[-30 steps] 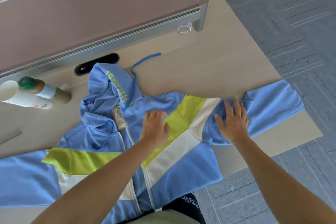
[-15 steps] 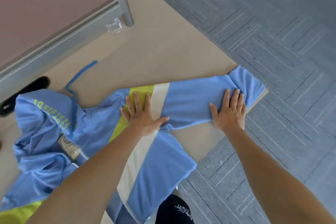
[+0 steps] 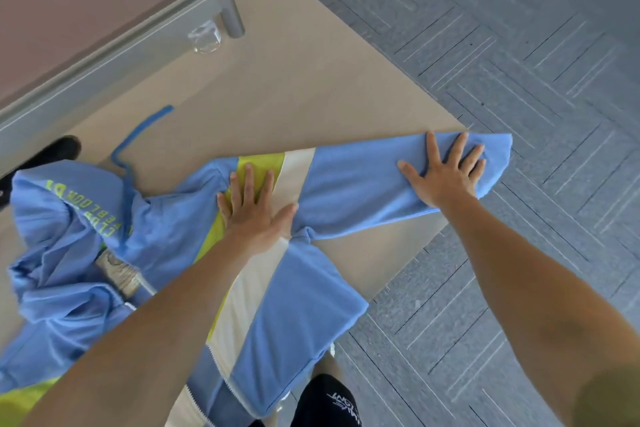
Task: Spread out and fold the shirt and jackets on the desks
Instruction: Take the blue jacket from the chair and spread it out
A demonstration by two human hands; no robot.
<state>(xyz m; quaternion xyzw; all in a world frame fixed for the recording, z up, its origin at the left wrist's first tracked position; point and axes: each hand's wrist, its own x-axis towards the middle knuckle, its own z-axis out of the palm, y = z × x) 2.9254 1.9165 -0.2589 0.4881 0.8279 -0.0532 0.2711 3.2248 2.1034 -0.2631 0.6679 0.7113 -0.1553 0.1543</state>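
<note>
A light blue hooded jacket (image 3: 166, 236) with lime and white stripes lies front up on the beige desk (image 3: 294, 90), its zipper down the middle and the hood crumpled at the left. One sleeve (image 3: 363, 184) stretches right to the desk's corner, its cuff hanging just past the edge. My left hand (image 3: 254, 210) presses flat with straight fingers on the striped shoulder where the sleeve begins. Near the cuff, my right hand (image 3: 446, 173) lies flat with spread fingers on the sleeve. The jacket's lower left part runs out of view.
A grey partition rail with a post (image 3: 227, 7) borders the desk's far side, a small clear plastic piece (image 3: 206, 38) beside it. A blue drawstring (image 3: 138, 139) trails over the desk. Grey carpet (image 3: 502, 45) lies beyond the desk edge at the right. A black cable opening (image 3: 52, 152) sits at the left.
My right hand has slid outward along the sleeve to the cuff, flattening it toward the desk corner. My left hand moved onto the striped shoulder. The view swung right.
</note>
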